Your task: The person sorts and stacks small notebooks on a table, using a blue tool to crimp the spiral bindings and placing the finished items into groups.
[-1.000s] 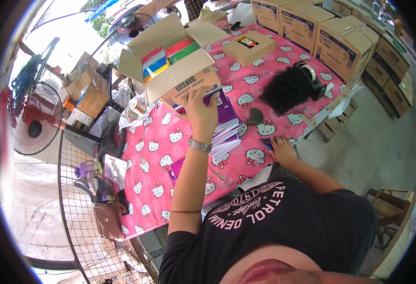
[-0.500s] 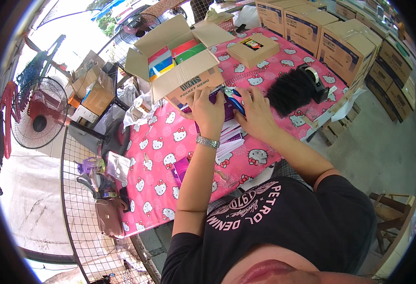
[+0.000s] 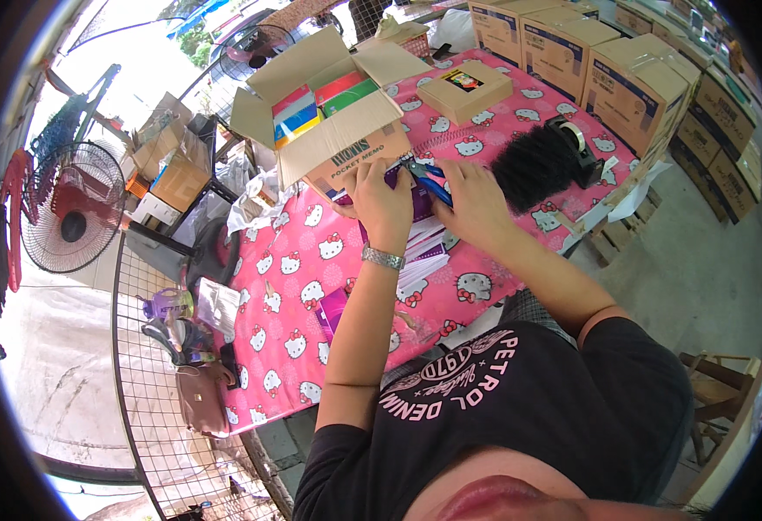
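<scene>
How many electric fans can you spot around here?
2: a red fan at the far left, and a farther fan beyond the open cardboard box. Others could be hidden.

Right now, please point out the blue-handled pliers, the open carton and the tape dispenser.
Blue-handled pliers (image 3: 436, 188), head view: on a blue handle.
Open carton (image 3: 372, 154), head view: on its front wall.
Tape dispenser (image 3: 587, 161), head view: on its black body.

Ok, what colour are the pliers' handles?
The pliers' handles are blue, seen best in the head view.
</scene>
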Motion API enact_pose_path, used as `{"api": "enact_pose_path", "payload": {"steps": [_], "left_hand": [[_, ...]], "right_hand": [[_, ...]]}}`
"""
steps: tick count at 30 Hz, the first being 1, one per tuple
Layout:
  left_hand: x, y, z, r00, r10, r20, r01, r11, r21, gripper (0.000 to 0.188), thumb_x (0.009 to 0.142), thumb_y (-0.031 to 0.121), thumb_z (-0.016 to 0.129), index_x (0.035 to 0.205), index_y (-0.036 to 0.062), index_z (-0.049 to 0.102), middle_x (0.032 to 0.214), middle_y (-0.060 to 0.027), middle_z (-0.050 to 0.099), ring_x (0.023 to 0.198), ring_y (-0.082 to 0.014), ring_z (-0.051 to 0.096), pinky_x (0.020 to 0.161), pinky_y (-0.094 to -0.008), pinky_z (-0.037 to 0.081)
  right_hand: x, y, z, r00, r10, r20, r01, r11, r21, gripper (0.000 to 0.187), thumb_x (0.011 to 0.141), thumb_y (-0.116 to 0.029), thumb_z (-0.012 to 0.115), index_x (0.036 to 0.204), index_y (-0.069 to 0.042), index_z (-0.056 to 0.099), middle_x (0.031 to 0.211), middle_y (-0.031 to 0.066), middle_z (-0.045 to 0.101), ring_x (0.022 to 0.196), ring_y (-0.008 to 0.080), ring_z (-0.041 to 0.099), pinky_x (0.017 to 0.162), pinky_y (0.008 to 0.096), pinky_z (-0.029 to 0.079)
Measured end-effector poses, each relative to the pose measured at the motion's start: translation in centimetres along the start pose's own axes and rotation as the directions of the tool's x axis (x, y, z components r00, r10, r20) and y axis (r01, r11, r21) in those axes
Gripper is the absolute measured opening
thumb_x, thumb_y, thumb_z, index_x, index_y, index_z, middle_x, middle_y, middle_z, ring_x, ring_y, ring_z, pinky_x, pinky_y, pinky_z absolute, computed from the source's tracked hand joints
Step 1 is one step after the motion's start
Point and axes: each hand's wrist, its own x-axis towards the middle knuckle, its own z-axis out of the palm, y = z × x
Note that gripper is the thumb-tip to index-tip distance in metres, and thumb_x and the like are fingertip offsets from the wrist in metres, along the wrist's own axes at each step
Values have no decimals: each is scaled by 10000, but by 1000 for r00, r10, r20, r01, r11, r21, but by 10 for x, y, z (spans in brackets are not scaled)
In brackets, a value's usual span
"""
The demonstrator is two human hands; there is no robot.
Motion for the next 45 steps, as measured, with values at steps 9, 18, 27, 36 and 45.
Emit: {"api": "enact_pose_path", "payload": {"steps": [9, 18, 27, 36, 45], "left_hand": [[15, -24, -8, 992, 128, -17, -126, 988, 89, 215, 784, 224, 756, 925, 70, 706, 953, -80, 674, 1023, -306, 551, 917, -495, 368], [7, -22, -32, 954, 228, 193, -207, 971, -122, 273, 784, 288, 782, 930, 80, 684, 944, -39, 658, 1010, -281, 535, 890, -439, 408], [15, -18, -40, 899, 397, 183, -401, 916, -21, 306, 742, 239, 817, 927, 39, 679, 920, -86, 635, 932, -283, 533, 824, -381, 442], [16, -21, -43, 901, 367, 233, -377, 926, -2, 332, 718, 280, 832, 869, 28, 677, 803, -80, 579, 832, -263, 500, 737, -382, 417], [20, -25, -45, 920, 297, 257, -287, 955, -75, 361, 692, 312, 847, 838, 39, 662, 825, -92, 605, 889, -315, 519, 781, -423, 435]], "right_hand": [[-3, 25, 2, 948, 229, 219, -306, 844, 441, 298, 859, -231, 682, 1052, -32, 572, 836, 211, 603, 724, 369, 604, 672, 407, 476], [-165, 133, 92, 838, 124, 532, -100, 992, -73, 584, 756, -431, 713, 1200, -103, 520, 1266, 169, 494, 1187, 380, 472, 959, 563, 368], [-17, 217, 161, 726, -172, 666, -262, 827, 498, 322, 724, -231, 757, 936, -72, 573, 1099, 123, 613, 1132, 276, 563, 938, 393, 458], [122, 66, -9, 535, -464, 706, -630, 337, 699, 638, 757, -268, 735, 1289, 38, 557, 1224, 105, 617, 1106, 161, 582, 972, 323, 463], [150, 67, -3, 398, -616, 679, -626, 359, 693, 564, 847, -346, 676, 1292, -21, 555, 1190, 69, 640, 1030, 130, 615, 834, 317, 515]]}}
